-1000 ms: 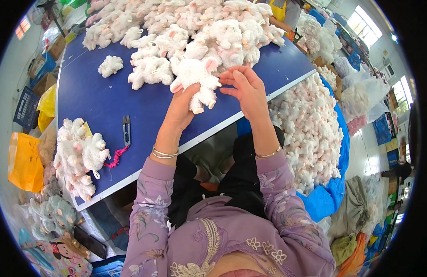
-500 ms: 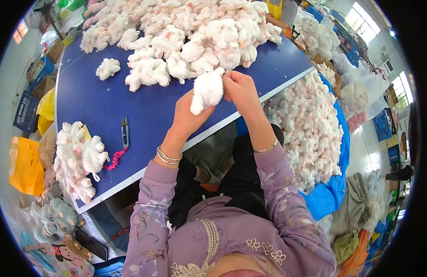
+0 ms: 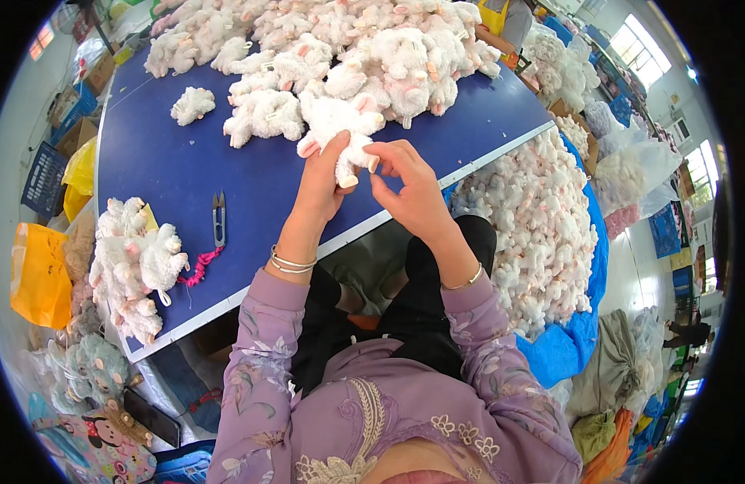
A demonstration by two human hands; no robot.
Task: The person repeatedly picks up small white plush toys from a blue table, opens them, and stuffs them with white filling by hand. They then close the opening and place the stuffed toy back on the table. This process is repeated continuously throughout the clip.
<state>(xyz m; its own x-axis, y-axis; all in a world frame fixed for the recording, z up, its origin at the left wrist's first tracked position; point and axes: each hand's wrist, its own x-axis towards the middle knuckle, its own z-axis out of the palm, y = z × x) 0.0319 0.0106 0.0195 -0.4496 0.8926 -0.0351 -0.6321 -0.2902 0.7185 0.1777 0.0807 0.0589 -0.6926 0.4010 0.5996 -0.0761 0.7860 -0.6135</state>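
Observation:
A small white plush toy (image 3: 340, 118) with pale pink ears and foot soles is held over the near edge of the blue table (image 3: 251, 181). My left hand (image 3: 318, 184) grips it by the lower body, thumb on top. Beside the toy's feet is my right hand (image 3: 413, 187), its fingers bent and the thumb apart from them; the fingertips meet one foot without closing round it. Just beyond the toy lies a big heap of similar white plush toys (image 3: 405, 68), partly covered by it.
Thread snips (image 3: 219, 219) with a pink cord lie left of my hands, beside a smaller plush pile (image 3: 135, 270). One plush toy (image 3: 193, 106) lies alone. A blue-lined container of white plush pieces (image 3: 534, 234) stands at right. Another person (image 3: 505, 24) is at the far side.
The plush toy has been turned so its limbs and feet show, and it sits farther out over the table. My right hand has loosened its pinch and moved down beside the feet.

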